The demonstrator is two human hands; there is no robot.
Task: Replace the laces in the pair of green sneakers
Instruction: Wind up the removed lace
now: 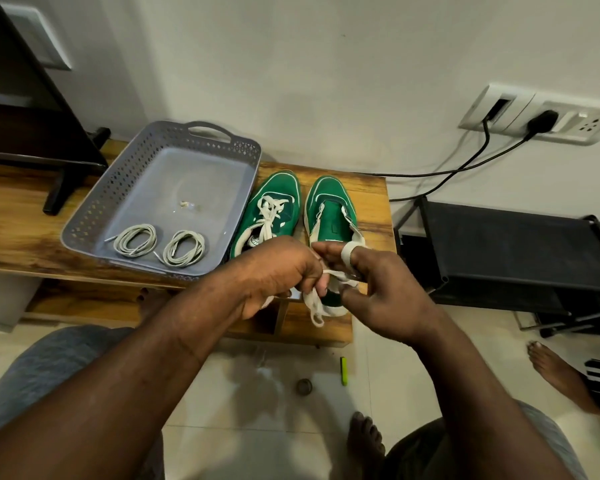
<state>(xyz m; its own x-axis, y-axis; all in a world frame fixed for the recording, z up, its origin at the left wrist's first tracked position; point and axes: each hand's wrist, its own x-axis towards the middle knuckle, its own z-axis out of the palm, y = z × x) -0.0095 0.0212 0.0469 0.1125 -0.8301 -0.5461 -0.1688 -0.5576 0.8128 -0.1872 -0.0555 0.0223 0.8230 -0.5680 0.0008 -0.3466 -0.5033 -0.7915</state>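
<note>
- The left hand [281, 271] pinches a loose white lace [314, 306] in its curled fingers. The right hand [378, 289] has the same lace wound round a raised finger and grips it, and a slack loop hangs below, over the front edge of the wooden table [14, 209].
- Both green shoes stand toes to the wall at the table's right end. The laced sneaker [278, 195] sits just beside the grey basket [84, 216]. The second sneaker [329, 202], nearer the right edge, looks stripped of its lace.
- Two coiled new laces [134, 240] lie in the basket's front corner.
- Risk: the hanging loop could snag or knot as the lace is wound, because the slack is not controlled.
- Risk: tight turns round the finger may be hard to slide off and could spill the bundle.
- Risk: the second sneaker sits close to the right edge, so a tug or a nudge from a wrist might tip it off.
- Hidden: the hands cover both heels, and part of the lace is hidden behind them, so its ends cannot be traced.
- Hard to make out: whether any lace remains in the second sneaker's eyelets, and what the small scrap in the middle of the basket is.
</note>
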